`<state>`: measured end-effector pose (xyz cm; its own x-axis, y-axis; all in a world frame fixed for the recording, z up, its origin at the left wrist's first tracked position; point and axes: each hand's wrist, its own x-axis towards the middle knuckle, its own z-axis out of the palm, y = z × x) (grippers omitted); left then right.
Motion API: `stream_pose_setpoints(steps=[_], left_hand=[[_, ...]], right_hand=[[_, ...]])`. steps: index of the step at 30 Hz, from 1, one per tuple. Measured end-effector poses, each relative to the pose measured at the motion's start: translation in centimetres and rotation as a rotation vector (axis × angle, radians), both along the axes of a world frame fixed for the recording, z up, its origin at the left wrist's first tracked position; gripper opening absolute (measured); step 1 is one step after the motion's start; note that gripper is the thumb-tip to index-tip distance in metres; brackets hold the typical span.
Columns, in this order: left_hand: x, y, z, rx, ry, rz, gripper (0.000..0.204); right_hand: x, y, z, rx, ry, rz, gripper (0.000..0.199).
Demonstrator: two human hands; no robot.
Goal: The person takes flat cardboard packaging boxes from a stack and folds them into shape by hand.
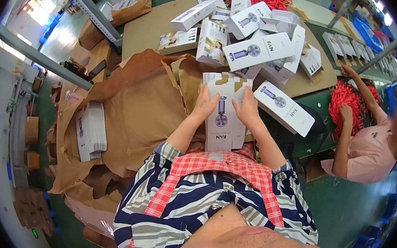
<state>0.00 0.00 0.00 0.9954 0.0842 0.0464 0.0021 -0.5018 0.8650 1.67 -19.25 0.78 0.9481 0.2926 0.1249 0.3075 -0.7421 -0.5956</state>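
Bracing the stack of flat white cartons from both sides, you have it right in front of you, its lower end close against your red checked apron. To square it well, I'd press evenly with both palms and tap the lower ends level; the tabs at the far end sit ragged, and some layers peek out on the right below your hand. Go easy on those tabs, as they look likely to bend.

Now the grip: your left hand lies along the left edge, thumb over the printed face; your right hand lines the opposite edge, thumb angled inward. The hands stand apart with the stack filling the gap, held around its upper half, so the lower half runs free toward you. How firmly you squeeze, or where the hidden fingertips sit, I cannot tell.

Just beyond your right hand, a white box lies aslant. Past the far end comes a jumbled heap of boxes. Out left, brown paper spreads wide, another carton stack resting on it. Farther right, a co-worker's hands are at red strands.
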Motion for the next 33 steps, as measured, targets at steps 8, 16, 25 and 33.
stream_pose_setpoints(steps=[8,16,25,33], left_hand=[[-6.1,0.5,8.2,-0.697,0.108,-0.314,0.038],[-6.7,0.2,10.5,-0.704,0.019,-0.490,0.066],[-7.5,-0.2,10.0,-0.622,0.085,-0.049,0.071],[-7.6,-1.9,8.8,-0.365,-0.106,-0.235,0.068]], right_hand=[[-1.7,-2.3,9.7,0.823,0.375,0.075,0.055],[-5.0,-1.1,12.1,1.069,0.365,0.486,0.048],[-0.8,-6.3,20.6,1.044,0.162,-0.236,0.048],[4.8,-17.1,17.9,0.792,-0.109,-0.248,0.048]])
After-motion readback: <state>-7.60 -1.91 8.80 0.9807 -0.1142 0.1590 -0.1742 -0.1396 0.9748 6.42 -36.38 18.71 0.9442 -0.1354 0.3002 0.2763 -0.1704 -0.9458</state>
